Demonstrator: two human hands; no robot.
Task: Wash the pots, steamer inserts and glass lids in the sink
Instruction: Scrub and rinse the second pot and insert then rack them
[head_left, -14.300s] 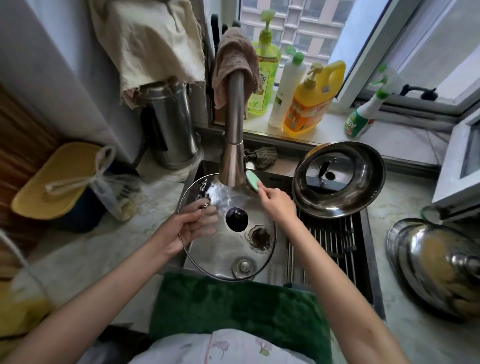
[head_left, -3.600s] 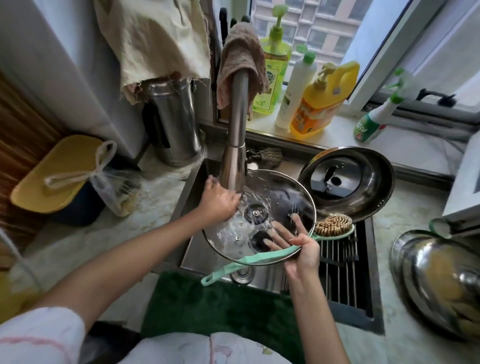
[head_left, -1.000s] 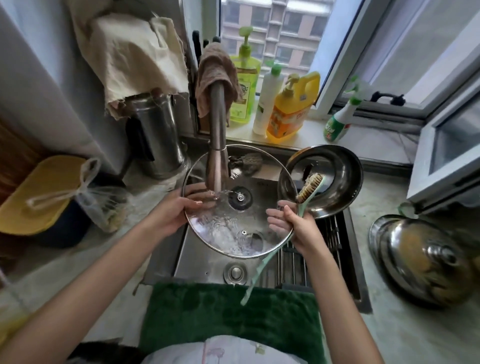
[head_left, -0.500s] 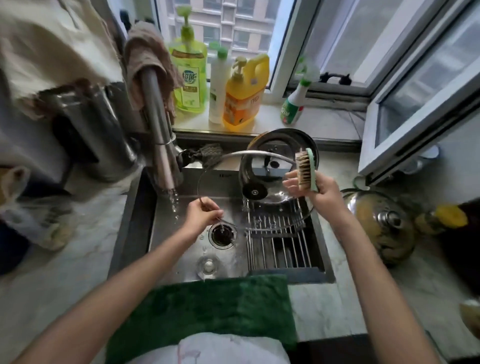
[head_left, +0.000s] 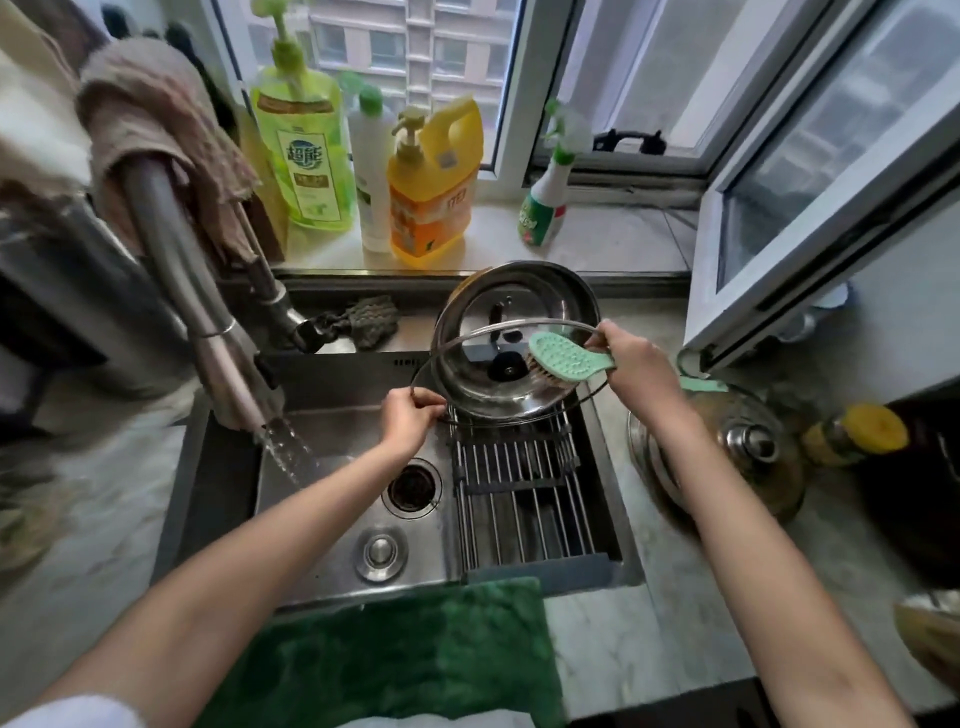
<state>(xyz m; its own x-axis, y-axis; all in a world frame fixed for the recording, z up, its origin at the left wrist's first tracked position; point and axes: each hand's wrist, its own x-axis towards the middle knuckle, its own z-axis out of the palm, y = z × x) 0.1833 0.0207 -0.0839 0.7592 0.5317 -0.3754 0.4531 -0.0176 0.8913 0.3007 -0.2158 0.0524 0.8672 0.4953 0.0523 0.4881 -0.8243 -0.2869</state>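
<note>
Head camera looks down on a steel sink (head_left: 332, 525) where both hands carry a glass lid (head_left: 467, 358) over the steel pot (head_left: 566, 296) that sits tilted on the drying rack (head_left: 519, 499) at the sink's right half. The left hand (head_left: 408, 421) pinches the lid's metal rim at its near left edge, fingers curled round it. The right hand (head_left: 636, 364) grips the far right rim and, in the same fist, the handle of a mint-green scrubbing brush (head_left: 558, 361), whose bristles lie against the glass near the lid's black knob (head_left: 506, 366). Water runs from the faucet (head_left: 208, 322) into the left of the basin, well apart from the lid. On the windowsill stand a green pump bottle (head_left: 306, 150) labelled with Chinese characters, a white bottle (head_left: 371, 171), an orange-yellow jug (head_left: 434, 192) whose print is too blurred to read, and a spray bottle (head_left: 545, 208). Another steel lid (head_left: 727, 457) lies on the counter to the right. A green mat (head_left: 395, 654) hangs over the sink's front edge.
</note>
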